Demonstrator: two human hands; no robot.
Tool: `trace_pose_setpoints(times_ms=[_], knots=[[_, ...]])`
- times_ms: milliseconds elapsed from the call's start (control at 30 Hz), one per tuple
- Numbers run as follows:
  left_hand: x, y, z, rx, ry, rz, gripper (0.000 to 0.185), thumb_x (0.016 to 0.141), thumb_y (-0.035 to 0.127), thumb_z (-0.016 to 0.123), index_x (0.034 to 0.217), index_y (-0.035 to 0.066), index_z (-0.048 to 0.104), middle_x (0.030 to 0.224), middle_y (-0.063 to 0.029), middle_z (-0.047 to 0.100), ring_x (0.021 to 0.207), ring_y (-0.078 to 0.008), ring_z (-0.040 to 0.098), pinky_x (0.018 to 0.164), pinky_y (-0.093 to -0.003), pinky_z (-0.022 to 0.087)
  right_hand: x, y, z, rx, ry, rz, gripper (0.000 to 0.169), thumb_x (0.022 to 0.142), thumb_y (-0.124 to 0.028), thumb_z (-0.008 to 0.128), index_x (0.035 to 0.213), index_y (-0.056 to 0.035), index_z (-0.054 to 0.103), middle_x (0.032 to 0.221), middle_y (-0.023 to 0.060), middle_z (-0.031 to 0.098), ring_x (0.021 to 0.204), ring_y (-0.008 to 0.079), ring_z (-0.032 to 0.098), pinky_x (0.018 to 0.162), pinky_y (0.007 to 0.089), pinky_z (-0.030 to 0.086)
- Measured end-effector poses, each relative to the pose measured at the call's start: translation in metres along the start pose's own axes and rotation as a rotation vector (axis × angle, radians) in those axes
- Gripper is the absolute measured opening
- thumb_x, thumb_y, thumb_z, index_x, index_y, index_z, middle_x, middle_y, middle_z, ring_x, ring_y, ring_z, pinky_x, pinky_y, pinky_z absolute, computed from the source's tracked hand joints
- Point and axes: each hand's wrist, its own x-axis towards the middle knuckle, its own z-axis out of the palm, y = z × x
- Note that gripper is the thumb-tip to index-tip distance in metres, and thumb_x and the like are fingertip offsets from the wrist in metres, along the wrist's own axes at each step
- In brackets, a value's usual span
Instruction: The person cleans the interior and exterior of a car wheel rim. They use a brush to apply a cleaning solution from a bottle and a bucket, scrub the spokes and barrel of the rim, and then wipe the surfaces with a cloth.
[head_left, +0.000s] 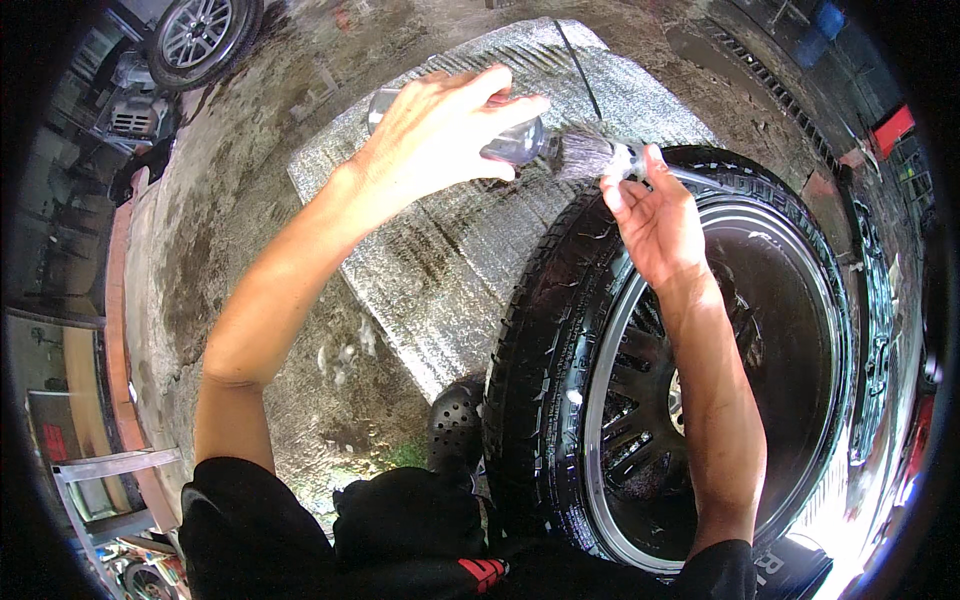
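My left hand (439, 135) is wrapped around a clear plastic bottle (523, 141), whose neck points right. The bottle's mouth meets the grey bristles of a brush (583, 154), just beyond the tyre's upper edge. My right hand (651, 202) grips that brush near the base of its bristles, with the handle running off to the right. Below my right forearm stands a wet black tyre (525, 360) on a wheel rim (600, 420), with its hollow inner side facing up and right. Whitish foam or liquid shows on the brush's ferrule.
A silvery ribbed mat (450, 255) lies on the wet concrete floor (225, 172). Another wheel (196, 37) is at the upper left. A black perforated clog (454, 424) is beside the tyre. A metal frame (120, 465) stands lower left, and a long grille-like part (874, 345) lies at right.
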Motion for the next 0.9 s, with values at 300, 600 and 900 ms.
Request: trace_pose_setpoints(times_ms=[300,600,900], knots=[[-0.057,-0.005,0.092,-0.651,-0.002,-0.555,0.063,0.07,0.023,0.084,0.125,0.008,0.058,0.116,-0.0107,0.064,0.102,-0.0226,0.064,0.09,-0.0336,0.05,-0.004,0.019,0.009,-0.993,-0.018,-0.612,0.024,0.081,-0.012,0.073,0.102,-0.004,0.063,0.093,0.0097,0.068,0.083,0.0182,0.065,0.077,0.0322,0.052],[-0.158,-0.011,0.213,-1.407,0.039,-1.246,0.05,0.077,-0.006,0.072,0.121,0.003,0.051,0.11,-0.0098,0.058,0.096,-0.0234,0.06,0.078,-0.0352,0.057,-0.077,-0.001,-0.069,-0.92,0.166,-0.922,0.031,0.082,-0.014,0.069,0.108,-0.0059,0.056,0.093,0.0118,0.062,0.084,0.0238,0.063,0.077,0.0342,0.051],[-0.18,-0.006,0.212,-1.181,-0.05,-1.139,0.066,0.071,-0.019,0.069,0.126,0.008,0.045,0.115,-0.0098,0.05,0.098,-0.0217,0.056,0.077,-0.0345,0.059,-0.163,-0.14,-0.271,-2.354,0.345,-0.821,0.033,0.082,-0.003,0.052,0.112,-0.0131,0.062,0.12,0.0168,0.048,0.098,0.0339,0.058,0.08,0.0401,0.054]])
